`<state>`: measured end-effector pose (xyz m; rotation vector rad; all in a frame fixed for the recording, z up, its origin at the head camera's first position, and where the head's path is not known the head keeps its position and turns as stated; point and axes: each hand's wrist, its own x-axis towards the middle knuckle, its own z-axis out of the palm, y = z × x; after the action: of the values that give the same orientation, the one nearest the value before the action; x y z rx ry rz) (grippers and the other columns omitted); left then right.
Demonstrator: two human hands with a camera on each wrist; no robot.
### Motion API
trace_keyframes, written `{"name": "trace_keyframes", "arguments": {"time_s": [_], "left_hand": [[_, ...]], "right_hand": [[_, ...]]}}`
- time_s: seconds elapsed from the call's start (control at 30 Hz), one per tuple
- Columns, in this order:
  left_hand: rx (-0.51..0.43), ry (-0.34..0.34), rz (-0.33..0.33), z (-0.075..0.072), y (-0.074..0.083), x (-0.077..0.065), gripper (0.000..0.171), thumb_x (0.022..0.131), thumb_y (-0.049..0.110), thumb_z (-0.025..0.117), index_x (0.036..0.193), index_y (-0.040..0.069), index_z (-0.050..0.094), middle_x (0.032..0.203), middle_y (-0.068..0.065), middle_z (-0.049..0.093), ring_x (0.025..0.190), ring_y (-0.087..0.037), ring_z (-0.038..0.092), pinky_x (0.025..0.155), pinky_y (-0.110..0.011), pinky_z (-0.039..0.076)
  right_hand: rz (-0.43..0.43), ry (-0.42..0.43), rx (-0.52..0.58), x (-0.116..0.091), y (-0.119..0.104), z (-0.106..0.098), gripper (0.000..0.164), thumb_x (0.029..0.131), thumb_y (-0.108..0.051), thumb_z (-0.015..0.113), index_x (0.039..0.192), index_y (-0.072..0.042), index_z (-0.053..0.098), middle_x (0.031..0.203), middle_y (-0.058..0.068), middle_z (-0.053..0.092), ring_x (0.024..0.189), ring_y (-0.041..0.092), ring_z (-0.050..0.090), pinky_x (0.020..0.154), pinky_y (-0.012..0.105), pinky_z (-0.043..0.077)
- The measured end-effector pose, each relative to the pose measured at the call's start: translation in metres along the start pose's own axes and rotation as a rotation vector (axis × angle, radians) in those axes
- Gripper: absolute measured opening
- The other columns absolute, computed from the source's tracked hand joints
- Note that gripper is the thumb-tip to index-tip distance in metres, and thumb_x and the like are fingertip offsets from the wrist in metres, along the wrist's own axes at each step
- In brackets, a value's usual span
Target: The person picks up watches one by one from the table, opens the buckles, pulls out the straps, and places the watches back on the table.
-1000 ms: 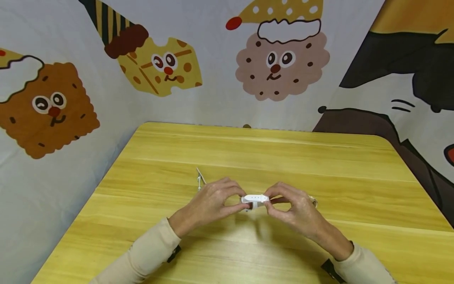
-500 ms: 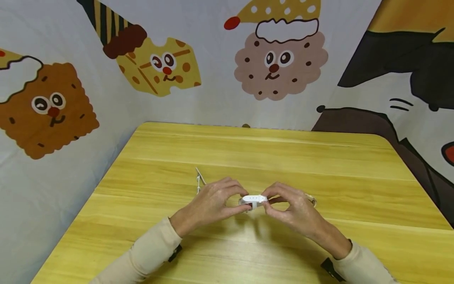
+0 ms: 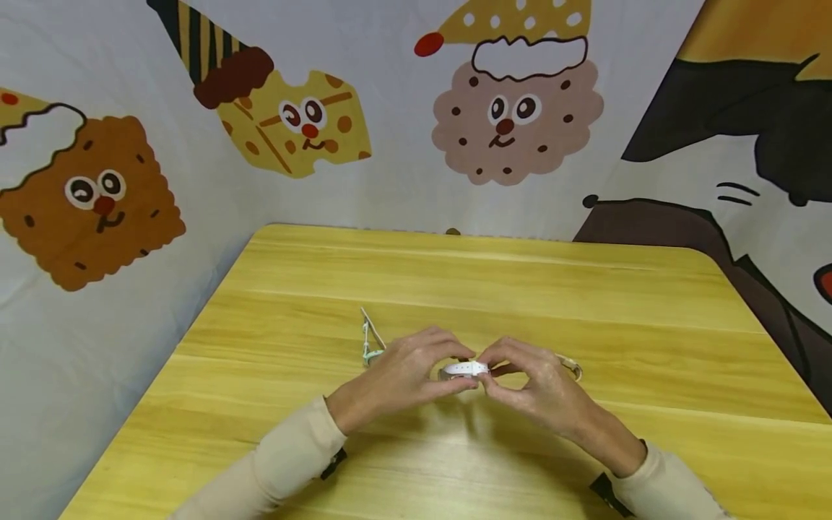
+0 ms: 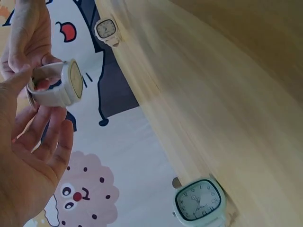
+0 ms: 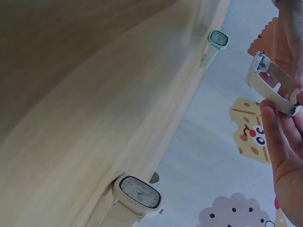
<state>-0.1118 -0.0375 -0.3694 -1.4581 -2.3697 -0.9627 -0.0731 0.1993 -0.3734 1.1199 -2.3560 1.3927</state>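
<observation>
A white wristwatch [image 3: 464, 369] is held up over the table in both hands, its strap closed into a loop. My right hand [image 3: 542, 377] pinches the buckle end of the strap between thumb and fingers. My left hand [image 3: 406, 370] has its thumb and fingers bent around the strap, tips close to the right hand's fingertips. In the left wrist view the dial [image 4: 75, 80] of this watch faces away from the hands. The right wrist view shows the looped strap [image 5: 267, 86] from the side, with the buckle partly covered by fingers.
A pale green watch [image 3: 373, 355] lies on the wooden table [image 3: 481, 282] beyond the left hand, partly hidden by it. A cream watch [image 3: 570, 365] rests behind the right hand. Cartoon-printed cloth [image 3: 396, 188] hangs around the table's back and left sides.
My left hand has slid right along the strap towards the buckle, uncovering more of the green watch. The held watch has tilted slightly. The right hand stays nearly in place.
</observation>
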Motion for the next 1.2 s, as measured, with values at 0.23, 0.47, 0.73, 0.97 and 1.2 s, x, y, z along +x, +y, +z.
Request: {"name": "trace_keyframes", "arguments": {"time_s": [0.23,0.47,0.73,0.97,1.2], "left_hand": [[-0.034,0.012,0.041,0.0039,0.0012,0.0013,0.021,0.093,0.021,0.078,0.109,0.007,0.077,0.101,0.001,0.072,0.091,-0.01,0.065,0.082,-0.013,0.051],[-0.042,0.024,0.045,0.0037,0.0001,0.0004,0.017,0.094,0.02,0.077,0.106,0.008,0.077,0.098,0.002,0.073,0.085,-0.008,0.065,0.077,-0.012,0.051],[-0.065,0.032,0.039,0.0028,0.0002,0.0,0.016,0.095,0.021,0.076,0.104,0.008,0.077,0.095,0.003,0.072,0.083,-0.005,0.063,0.073,-0.011,0.05],[-0.074,0.035,0.028,0.003,0.0005,-0.0004,0.017,0.095,0.021,0.076,0.105,0.008,0.077,0.096,0.003,0.072,0.082,-0.002,0.061,0.068,-0.016,0.053],[-0.092,0.059,0.04,0.0044,-0.0008,-0.0014,0.015,0.093,0.019,0.078,0.105,0.009,0.078,0.096,0.003,0.072,0.083,-0.004,0.062,0.069,-0.014,0.052]], "right_hand": [[0.004,-0.002,-0.008,0.0002,-0.0021,0.0006,0.029,0.086,0.01,0.073,0.106,-0.01,0.069,0.103,-0.002,0.069,0.093,0.018,0.07,0.077,0.029,0.06],[0.007,0.021,0.006,0.001,-0.002,0.0036,0.032,0.082,0.014,0.071,0.102,-0.011,0.068,0.1,-0.003,0.068,0.091,0.018,0.07,0.075,0.03,0.061],[0.021,0.047,0.018,0.0007,-0.0031,0.0059,0.033,0.082,0.015,0.069,0.101,-0.012,0.068,0.1,-0.003,0.067,0.091,0.019,0.069,0.075,0.031,0.061],[0.014,0.073,0.037,-0.0007,-0.002,0.0071,0.032,0.082,0.015,0.068,0.102,-0.01,0.068,0.101,-0.001,0.067,0.09,0.021,0.07,0.075,0.032,0.061],[-0.015,0.1,0.015,-0.0014,-0.0001,0.0093,0.038,0.078,0.019,0.069,0.104,-0.009,0.067,0.1,0.003,0.067,0.088,0.021,0.07,0.073,0.033,0.061]]}}
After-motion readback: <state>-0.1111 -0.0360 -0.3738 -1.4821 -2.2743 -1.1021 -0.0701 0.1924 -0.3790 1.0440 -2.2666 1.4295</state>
